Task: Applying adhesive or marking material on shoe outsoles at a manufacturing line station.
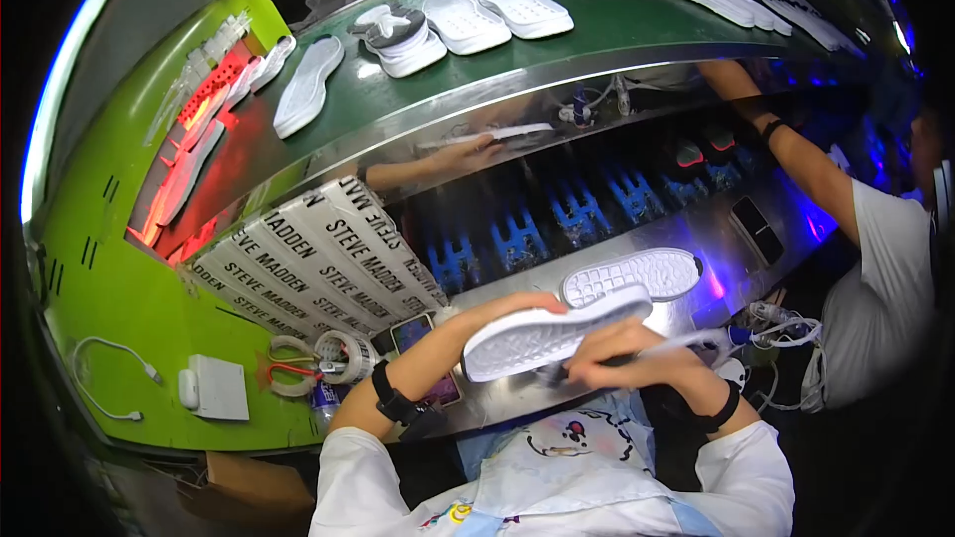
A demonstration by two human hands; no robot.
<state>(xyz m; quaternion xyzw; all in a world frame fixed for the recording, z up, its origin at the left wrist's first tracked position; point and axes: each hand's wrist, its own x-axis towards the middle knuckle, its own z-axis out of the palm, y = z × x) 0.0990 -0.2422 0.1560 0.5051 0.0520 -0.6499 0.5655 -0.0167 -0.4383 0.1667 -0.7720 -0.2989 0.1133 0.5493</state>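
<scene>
A white shoe sole (517, 343) is held up tilted over the metal bench. My left hand (522, 306) grips it along its far edge. Beside its near edge is my right hand (622, 353), blurred by motion, its fingers curled. A pale streak runs from that hand toward the right, and a dark blurred shape shows beneath its fingers; what it holds I cannot make out. Just beyond, a second white sole (637, 278) lies with its patterned tread up on the bench (517, 396).
A conveyor (448, 80) carries several soles beyond the bench. At left, a printed white box (318, 254), tape rolls (343, 356), red-handled scissors (288, 368) and a white charger (214, 388) sit on green board. A phone (756, 229) lies right, near a co-worker's arm (811, 159).
</scene>
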